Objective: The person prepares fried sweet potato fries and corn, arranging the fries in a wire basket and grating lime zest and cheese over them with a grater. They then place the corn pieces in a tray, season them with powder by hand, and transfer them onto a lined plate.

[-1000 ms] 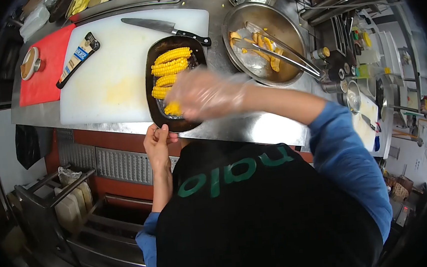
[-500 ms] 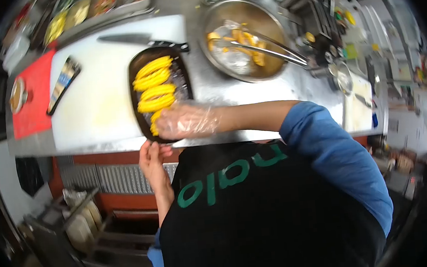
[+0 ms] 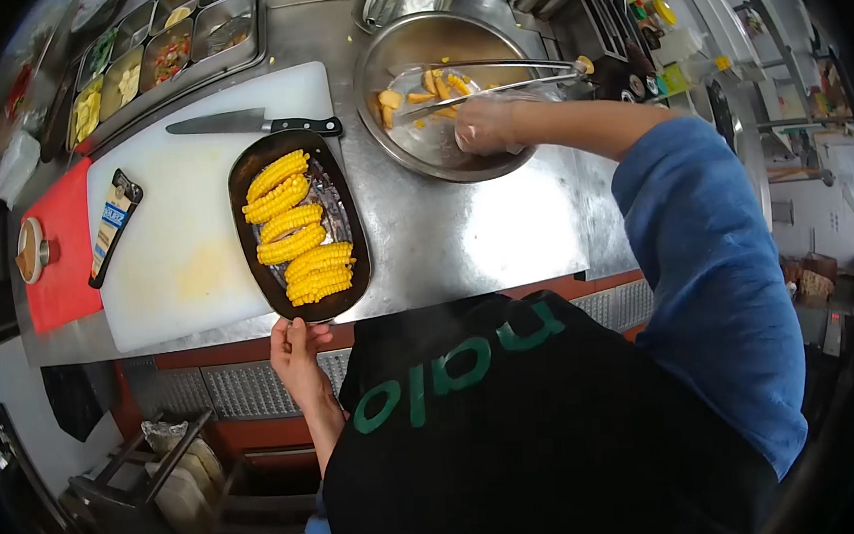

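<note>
My left hand [image 3: 304, 362] pinches the near edge of a dark oval dish [image 3: 358, 234], thumb on the rim. Cut pieces of yellow corn on the cob [image 3: 291, 246] lie in the dish in three clusters from far to near end. My right hand [image 3: 489, 127], in a clear plastic glove, is inside a large metal bowl [image 3: 449, 36] with its fingers curled; what they hold, if anything, is hidden. Metal tongs [image 3: 511, 63] and several yellow-orange pieces [image 3: 422, 98] are in the bowl, beyond that hand.
A white cutting board [image 3: 178, 226] lies under the dish's left side, bearing a knife [image 3: 225, 123] and a labelled packet [image 3: 115, 226]. To its left are a red board [image 3: 61, 266] and a small cup [image 3: 32, 250]. Metal ingredient pans [image 3: 170, 54] stand at back left.
My right hand has left the corn in the dish and moved right into the bowl. The tongs have shifted. My left hand stays at the dish's near edge.
</note>
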Demonstrator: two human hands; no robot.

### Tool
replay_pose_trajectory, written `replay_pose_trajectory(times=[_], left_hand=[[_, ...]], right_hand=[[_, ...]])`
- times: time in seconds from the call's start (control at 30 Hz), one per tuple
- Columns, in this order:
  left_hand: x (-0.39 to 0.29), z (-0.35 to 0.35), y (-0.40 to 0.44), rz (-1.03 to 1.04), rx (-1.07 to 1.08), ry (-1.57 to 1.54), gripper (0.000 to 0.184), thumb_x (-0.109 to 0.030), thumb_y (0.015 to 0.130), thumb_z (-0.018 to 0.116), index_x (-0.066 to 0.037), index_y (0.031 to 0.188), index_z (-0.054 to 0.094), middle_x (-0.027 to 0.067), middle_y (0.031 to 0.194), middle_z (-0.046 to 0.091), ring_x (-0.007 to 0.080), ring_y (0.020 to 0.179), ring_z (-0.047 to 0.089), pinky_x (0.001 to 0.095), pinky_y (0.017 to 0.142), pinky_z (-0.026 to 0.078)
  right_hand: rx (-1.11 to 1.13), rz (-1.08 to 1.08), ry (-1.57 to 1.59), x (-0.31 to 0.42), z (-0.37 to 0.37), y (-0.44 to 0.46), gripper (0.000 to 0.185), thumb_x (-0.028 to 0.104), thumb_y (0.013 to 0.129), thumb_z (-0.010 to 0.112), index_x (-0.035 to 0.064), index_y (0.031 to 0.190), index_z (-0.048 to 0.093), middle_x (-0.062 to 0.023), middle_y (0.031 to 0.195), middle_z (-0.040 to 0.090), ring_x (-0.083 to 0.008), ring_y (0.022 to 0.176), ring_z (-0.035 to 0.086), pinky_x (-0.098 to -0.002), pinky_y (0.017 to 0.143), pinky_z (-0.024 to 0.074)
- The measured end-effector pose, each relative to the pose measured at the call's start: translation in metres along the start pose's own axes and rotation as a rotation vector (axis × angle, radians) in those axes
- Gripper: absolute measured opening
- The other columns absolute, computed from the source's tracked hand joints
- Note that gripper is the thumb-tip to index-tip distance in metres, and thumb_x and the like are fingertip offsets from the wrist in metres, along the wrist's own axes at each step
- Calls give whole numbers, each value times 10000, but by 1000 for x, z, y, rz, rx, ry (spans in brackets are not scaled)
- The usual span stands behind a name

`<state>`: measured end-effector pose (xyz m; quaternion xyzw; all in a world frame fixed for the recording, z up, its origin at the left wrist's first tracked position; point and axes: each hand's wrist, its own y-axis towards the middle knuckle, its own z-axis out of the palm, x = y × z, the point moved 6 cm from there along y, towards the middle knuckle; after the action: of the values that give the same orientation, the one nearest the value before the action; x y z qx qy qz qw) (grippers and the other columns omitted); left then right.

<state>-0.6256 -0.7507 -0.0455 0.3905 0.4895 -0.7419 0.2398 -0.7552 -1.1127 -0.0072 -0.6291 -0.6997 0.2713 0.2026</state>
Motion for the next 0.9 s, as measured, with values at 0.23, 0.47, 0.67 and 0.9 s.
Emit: replay_pose_trajectory(times=[0.23,0.47,0.67,0.9], left_hand=[[4,0,3,7,-22,-9,182,-102,877,569,16,1001,507,89,736,582,166,637,611,252,566,514],[2,0,4,-32,19,-6,190,-97,882,564,20,1006,481,90,717,583,166,627,610,258,573,510],[-1,2,2,-59,9,10,194,-109,882,566,20,998,480,78,719,584,157,626,606,257,582,505],[0,2,6,-56,50,25,166,-104,876,575,-5,982,495,72,724,588,157,629,608,252,577,506]], right_hand=[[-345,365,508,4,-90,-80,157,159,769,573,57,888,584,-133,742,597,-261,716,598,-374,694,468],[-587,140,1189,99,-123,-18,224,-12,730,665,73,890,533,3,885,535,-101,797,505,-249,702,440],[-809,-6,1130,139,-106,61,236,175,760,640,57,938,540,-94,823,558,-234,781,553,-357,707,440],[-798,14,1386,130,-109,38,201,160,780,601,51,934,534,-126,854,578,-275,794,568,-375,715,444]])
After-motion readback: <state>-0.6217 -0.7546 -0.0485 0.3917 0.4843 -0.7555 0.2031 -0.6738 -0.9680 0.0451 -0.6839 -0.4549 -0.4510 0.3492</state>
